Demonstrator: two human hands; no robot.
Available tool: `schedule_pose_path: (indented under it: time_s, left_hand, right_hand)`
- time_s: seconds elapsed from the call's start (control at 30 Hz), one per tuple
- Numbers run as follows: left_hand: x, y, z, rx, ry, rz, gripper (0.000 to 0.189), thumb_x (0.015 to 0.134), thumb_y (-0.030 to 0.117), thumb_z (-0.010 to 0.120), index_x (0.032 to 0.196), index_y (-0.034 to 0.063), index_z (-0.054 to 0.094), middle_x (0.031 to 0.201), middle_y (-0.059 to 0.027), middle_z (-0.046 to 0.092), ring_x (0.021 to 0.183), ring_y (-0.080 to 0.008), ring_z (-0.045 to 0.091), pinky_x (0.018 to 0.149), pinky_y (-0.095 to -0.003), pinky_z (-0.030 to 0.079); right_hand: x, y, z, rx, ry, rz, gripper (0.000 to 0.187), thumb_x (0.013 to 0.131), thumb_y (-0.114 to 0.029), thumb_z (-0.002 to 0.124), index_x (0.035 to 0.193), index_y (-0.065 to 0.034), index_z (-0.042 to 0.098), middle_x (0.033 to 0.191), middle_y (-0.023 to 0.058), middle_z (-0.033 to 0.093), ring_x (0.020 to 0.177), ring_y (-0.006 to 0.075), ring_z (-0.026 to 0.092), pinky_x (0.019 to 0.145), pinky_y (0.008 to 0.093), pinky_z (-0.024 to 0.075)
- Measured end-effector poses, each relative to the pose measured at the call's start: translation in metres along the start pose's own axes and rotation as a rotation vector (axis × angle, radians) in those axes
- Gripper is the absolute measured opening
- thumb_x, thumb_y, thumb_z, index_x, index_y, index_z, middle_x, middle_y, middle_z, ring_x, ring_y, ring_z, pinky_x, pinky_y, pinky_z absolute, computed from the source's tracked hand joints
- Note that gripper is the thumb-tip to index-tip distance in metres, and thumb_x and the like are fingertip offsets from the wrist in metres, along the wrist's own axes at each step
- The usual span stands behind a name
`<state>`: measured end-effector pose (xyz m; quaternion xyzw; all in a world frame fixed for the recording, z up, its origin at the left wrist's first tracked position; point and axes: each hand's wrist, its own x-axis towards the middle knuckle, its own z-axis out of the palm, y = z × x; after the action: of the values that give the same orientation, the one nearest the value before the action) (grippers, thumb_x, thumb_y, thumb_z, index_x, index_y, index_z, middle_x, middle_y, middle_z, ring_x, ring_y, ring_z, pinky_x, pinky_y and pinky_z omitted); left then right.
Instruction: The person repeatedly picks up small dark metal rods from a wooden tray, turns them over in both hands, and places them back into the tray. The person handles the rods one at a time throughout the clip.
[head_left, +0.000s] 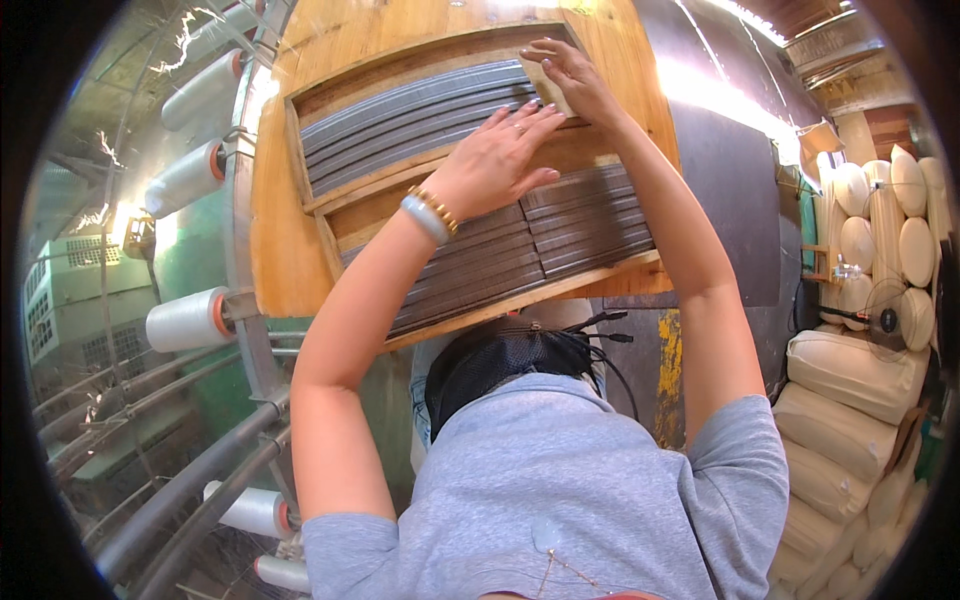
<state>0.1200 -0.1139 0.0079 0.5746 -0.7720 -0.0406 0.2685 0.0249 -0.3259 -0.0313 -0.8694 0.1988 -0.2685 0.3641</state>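
Note:
Two shallow wooden trays hold rows of thin grey strips; the far tray (442, 41) lies beyond the near tray (480, 319). My left hand (506, 154), palm down with its fingers spread, is over the divide between them, its fingertips at the right end of the far tray's strips (405, 112). My right hand (574, 79) is at that tray's right end, fingers apart and curved, beside a flat pale piece (546, 84). Whether it touches this piece cannot be told. Below my left hand, darker strips (465, 262) fill much of the near tray.
The trays rest on a wooden board (277, 255). Left of it, a metal frame (244, 195) carries several white thread cones (187, 319). Black cables (611, 337) and a black mesh bag (502, 356) are at my waist. Cream fabric rolls (855, 375) are stacked at right, near a fan (888, 320).

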Motion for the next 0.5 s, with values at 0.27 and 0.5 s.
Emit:
schedule_pose_path:
  time_s: [0.27, 0.5]
  left_hand:
    - [0.023, -0.035, 0.033, 0.031, -0.161, 0.021, 0.062, 0.094, 0.048, 0.05, 0.132, 0.0008, 0.044, 0.138, -0.0205, 0.048, 0.131, -0.0332, 0.042, 0.113, -0.0423, 0.029]
    - [0.023, -0.03, 0.027, 0.011, -0.187, -0.032, 0.057, 0.095, 0.044, 0.051, 0.131, 0.0007, 0.044, 0.131, -0.0215, 0.052, 0.124, -0.0354, 0.049, 0.113, -0.0429, 0.031]
  right_hand:
    - [0.024, 0.021, 0.009, -0.253, -0.034, -0.165, 0.031, 0.1, -0.027, 0.048, 0.12, -0.0096, 0.063, 0.129, 0.006, 0.059, 0.134, 0.0292, 0.041, 0.107, 0.0406, 0.0354]
    - [0.014, 0.005, 0.002, -0.085, -0.026, -0.193, 0.031, 0.098, -0.028, 0.053, 0.11, -0.0031, 0.068, 0.102, 0.0108, 0.07, 0.121, 0.0247, 0.053, 0.097, 0.0361, 0.0433]
